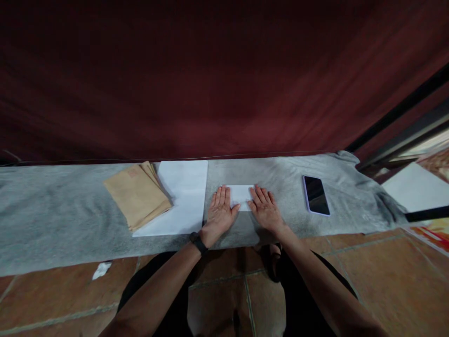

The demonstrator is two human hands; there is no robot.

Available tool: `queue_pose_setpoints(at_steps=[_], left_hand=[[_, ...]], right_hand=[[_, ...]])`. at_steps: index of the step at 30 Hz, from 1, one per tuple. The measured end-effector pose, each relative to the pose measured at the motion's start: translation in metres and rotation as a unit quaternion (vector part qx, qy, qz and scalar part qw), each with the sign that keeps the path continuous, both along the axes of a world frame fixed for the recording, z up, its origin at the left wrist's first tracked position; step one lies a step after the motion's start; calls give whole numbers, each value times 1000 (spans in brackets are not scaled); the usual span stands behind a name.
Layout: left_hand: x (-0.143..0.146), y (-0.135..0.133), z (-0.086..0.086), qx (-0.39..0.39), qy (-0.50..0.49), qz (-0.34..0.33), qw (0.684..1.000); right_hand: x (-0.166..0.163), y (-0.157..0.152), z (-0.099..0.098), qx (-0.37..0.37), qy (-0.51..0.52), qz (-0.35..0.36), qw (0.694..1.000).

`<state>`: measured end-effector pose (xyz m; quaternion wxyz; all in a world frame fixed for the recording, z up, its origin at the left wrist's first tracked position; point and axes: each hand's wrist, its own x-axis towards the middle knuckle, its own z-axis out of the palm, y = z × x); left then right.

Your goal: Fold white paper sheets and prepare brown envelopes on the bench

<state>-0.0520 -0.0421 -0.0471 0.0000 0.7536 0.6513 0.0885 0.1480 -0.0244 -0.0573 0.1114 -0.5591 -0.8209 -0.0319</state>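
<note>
A small folded white paper lies on the grey cloth in front of me. My left hand rests flat on its left edge, fingers stretched out and together; a black band sits on that wrist. My right hand lies flat on the paper's right edge, fingers spread. Neither hand grips anything; both press down on the paper.
Left of my hands lies a stack of white sheets, partly covered by a pile of brown envelopes. A dark phone lies to the right. Behind hangs a dark red curtain; a terracotta tile floor is below.
</note>
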Motion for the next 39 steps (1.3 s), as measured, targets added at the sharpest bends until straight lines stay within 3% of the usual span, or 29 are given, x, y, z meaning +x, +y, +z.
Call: queue_pose_setpoints(at_steps=[10,17,20,31,39], left_hand=[[-1,-3,4,1,22,10,1000],[-1,-4,7,14,19,-50,998],[-1,-4,8,10,26,-67,997],[1,-4,7,0,13,-55,998],[2,-4,12,-24,8,-42,999]], right_hand=[[16,6,1,6,19,-32,999],[-19,-9,4,-6,60,105,993],[-28,-16,1,-13,49,120,991],[-3,-7,-7,4,6,68,998],[14,-1,1,-23,-23,6,999]])
